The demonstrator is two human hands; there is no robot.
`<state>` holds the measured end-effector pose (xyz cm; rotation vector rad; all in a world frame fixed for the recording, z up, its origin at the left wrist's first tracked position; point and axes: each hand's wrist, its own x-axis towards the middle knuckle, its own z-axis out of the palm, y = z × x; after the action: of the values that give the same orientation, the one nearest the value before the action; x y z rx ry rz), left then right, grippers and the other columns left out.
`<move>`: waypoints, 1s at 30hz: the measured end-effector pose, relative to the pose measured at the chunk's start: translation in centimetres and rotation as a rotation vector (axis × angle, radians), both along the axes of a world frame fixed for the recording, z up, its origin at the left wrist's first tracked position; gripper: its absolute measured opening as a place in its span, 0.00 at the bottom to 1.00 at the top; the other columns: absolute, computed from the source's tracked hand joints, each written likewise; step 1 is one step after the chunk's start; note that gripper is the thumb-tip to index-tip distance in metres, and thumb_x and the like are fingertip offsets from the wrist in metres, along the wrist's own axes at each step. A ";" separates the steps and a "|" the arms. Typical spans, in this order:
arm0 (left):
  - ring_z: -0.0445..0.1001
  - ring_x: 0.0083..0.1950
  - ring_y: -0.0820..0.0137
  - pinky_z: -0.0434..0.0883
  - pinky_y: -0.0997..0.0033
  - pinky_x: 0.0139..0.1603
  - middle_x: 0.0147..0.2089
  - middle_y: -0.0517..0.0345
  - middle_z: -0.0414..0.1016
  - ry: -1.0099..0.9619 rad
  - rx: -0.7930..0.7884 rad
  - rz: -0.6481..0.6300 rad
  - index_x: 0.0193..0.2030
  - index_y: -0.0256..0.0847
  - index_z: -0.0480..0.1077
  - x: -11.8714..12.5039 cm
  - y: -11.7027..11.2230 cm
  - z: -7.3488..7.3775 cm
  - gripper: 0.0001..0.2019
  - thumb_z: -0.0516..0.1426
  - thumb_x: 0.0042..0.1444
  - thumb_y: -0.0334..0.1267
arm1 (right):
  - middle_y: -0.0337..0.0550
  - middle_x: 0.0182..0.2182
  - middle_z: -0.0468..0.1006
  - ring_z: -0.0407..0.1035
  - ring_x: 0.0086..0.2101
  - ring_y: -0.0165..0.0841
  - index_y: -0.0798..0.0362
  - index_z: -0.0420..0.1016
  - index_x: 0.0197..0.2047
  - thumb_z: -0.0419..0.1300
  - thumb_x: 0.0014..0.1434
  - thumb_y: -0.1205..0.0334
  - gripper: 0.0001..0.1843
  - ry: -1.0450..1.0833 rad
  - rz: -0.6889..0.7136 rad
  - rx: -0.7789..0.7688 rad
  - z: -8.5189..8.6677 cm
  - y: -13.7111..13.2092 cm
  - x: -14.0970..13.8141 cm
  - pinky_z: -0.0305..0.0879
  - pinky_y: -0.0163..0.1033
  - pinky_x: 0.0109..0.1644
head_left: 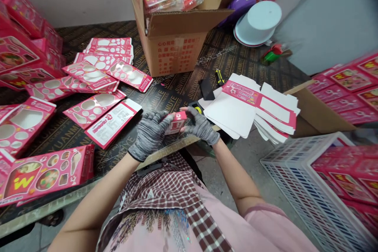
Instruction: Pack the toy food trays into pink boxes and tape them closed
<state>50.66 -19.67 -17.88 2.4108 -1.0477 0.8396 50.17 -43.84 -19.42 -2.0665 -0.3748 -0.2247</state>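
A small pink and white box (177, 123) is held between my two hands at the table's front edge. Grey fingerless-style knit gloves cover both. My left hand (151, 132) grips the left end, its fingertips over the side of the box. On the other end, my right hand (202, 126) pinches with thumb and forefinger. Part of the box is hidden behind the fingers. A flat pink carton (113, 122) with a white printed panel lies left of my left hand. Beside my right hand rests a stack of white and pink flat cartons (233, 106).
An open cardboard box (177, 53) of bagged toys stands at the back. Flat window cartons (100, 67) and filled pink boxes (50, 173) cover the left side. A black block (206, 89), a yellow-black cutter (219, 76) and a white basket (292, 173) of pink boxes are at right.
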 end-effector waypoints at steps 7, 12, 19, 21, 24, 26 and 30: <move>0.79 0.44 0.58 0.74 0.58 0.45 0.46 0.46 0.81 -0.032 -0.067 0.050 0.55 0.40 0.74 0.3 -0.8 0.0 0.17 0.52 0.63 0.31 | 0.48 0.38 0.80 0.73 0.43 0.42 0.51 0.78 0.35 0.65 0.54 0.52 0.11 0.038 -0.585 -0.142 -4.5 -9.6 -1.9 0.70 0.51 0.54; 0.79 0.47 0.57 0.74 0.58 0.45 0.51 0.45 0.82 -0.110 -0.034 0.010 0.49 0.40 0.79 0.0 -1.8 -1.2 0.17 0.51 0.61 0.28 | 0.43 0.32 0.80 0.73 0.42 0.41 0.50 0.77 0.26 0.67 0.49 0.60 0.04 0.134 -0.513 -0.231 -6.6 -9.8 -0.6 0.68 0.50 0.55; 0.79 0.49 0.57 0.74 0.56 0.46 0.53 0.44 0.81 -0.097 -0.094 -0.018 0.50 0.40 0.78 -0.3 -1.6 -1.8 0.16 0.53 0.60 0.30 | 0.49 0.43 0.81 0.73 0.47 0.42 0.51 0.78 0.31 0.64 0.50 0.59 0.05 0.051 -0.628 -0.035 -7.3 -8.9 -0.7 0.67 0.50 0.58; 0.79 0.50 0.57 0.74 0.56 0.47 0.53 0.44 0.81 -0.102 -0.112 -0.026 0.50 0.41 0.78 -0.2 -1.6 -1.7 0.16 0.53 0.60 0.29 | 0.48 0.42 0.81 0.74 0.42 0.39 0.52 0.78 0.36 0.62 0.52 0.55 0.11 0.050 -0.663 0.096 -7.9 -8.8 -1.7 0.70 0.49 0.54; 0.79 0.49 0.56 0.74 0.56 0.47 0.53 0.44 0.81 -0.098 -0.139 -0.048 0.50 0.41 0.79 0.0 -1.5 -1.5 0.16 0.53 0.59 0.28 | 0.47 0.38 0.82 0.74 0.40 0.40 0.51 0.76 0.32 0.62 0.51 0.54 0.10 0.078 -0.706 0.135 -9.0 -8.6 -3.2 0.70 0.49 0.52; 0.79 0.49 0.56 0.73 0.55 0.47 0.53 0.44 0.81 -0.085 -0.136 -0.053 0.49 0.41 0.79 0.0 -1.5 -1.3 0.16 0.53 0.60 0.28 | 0.46 0.35 0.82 0.74 0.39 0.41 0.50 0.74 0.28 0.62 0.49 0.54 0.08 0.091 -0.741 0.122 -9.7 -8.4 -3.8 0.70 0.50 0.52; 0.78 0.50 0.55 0.73 0.52 0.48 0.55 0.45 0.79 0.009 -0.129 -0.014 0.51 0.43 0.78 0.2 -1.6 -1.3 0.15 0.53 0.62 0.32 | 0.45 0.30 0.80 0.73 0.38 0.41 0.49 0.71 0.23 0.64 0.46 0.58 0.07 0.087 -0.807 0.097 -10.5 -8.0 -3.8 0.68 0.51 0.55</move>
<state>50.82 -21.29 -19.16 2.2951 -0.9747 0.8641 46.42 -51.85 -29.91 -2.0232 0.5354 -0.6134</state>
